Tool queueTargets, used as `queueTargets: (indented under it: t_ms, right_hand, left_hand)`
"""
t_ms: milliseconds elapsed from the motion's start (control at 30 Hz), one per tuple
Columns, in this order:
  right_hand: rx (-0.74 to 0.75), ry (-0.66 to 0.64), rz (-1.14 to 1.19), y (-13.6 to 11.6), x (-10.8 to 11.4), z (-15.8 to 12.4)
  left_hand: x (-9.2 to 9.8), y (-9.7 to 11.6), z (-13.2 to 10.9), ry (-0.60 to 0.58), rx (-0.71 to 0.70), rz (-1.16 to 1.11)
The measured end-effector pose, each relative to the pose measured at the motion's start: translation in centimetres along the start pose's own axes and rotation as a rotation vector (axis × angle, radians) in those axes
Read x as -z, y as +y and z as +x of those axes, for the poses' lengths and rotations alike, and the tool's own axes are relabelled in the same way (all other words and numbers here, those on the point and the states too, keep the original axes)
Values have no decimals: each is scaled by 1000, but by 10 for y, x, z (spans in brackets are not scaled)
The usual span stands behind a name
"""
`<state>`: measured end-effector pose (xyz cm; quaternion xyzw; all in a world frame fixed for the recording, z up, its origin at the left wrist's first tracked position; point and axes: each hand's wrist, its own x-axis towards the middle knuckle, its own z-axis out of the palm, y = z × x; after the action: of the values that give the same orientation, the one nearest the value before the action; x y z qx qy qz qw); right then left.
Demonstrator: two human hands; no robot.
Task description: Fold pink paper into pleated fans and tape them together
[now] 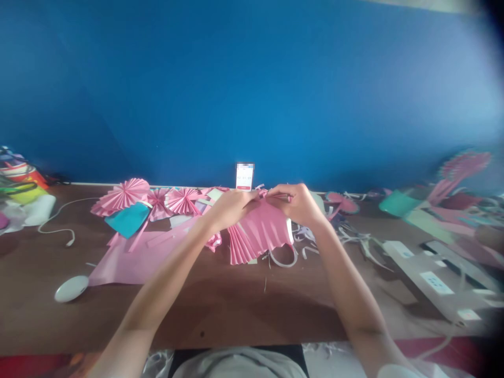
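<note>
A pink pleated paper (262, 231) hangs from both of my hands just above the table, its folds fanning out toward me. My left hand (235, 206) is closed on the upper left edge of this paper. At the upper right, my right hand (296, 203) pinches the same paper, with something thin and dark between its fingers that I cannot make out. The fingertips of the two hands nearly meet at the top, and they hide the upper edge. Below the paper lies a white loop (284, 261), partly covered.
Pink paper fans (185, 200) and a teal piece (128, 218) lie left, by a pink sheet (126, 262) and a white mouse (71, 289). A lit phone (244, 176) stands against the blue wall. Paper scraps (366, 244) and a power strip (435, 283) lie right.
</note>
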<state>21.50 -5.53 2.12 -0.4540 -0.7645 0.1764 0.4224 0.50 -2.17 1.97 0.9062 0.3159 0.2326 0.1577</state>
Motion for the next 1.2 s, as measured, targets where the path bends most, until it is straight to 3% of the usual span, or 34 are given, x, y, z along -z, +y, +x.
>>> queueTargets:
  t_ms: [233, 500, 667, 933, 1200]
  right_hand:
    - [-25, -10, 3, -3, 7, 0]
    - [-57, 48, 44, 13, 17, 2]
    - [-160, 93, 80, 17, 18, 2]
    - [-145, 72, 124, 16, 25, 3]
    - [-152, 77, 110, 15, 22, 1]
  left_hand:
    - [5, -3, -1, -50, 7, -132]
    - [12, -19, -3, -115, 81, -136]
    - [15, -24, -3, -97, 90, -46]
    - [18, -32, 0, -51, 42, -1]
    - [26, -43, 0, -256, 80, -202]
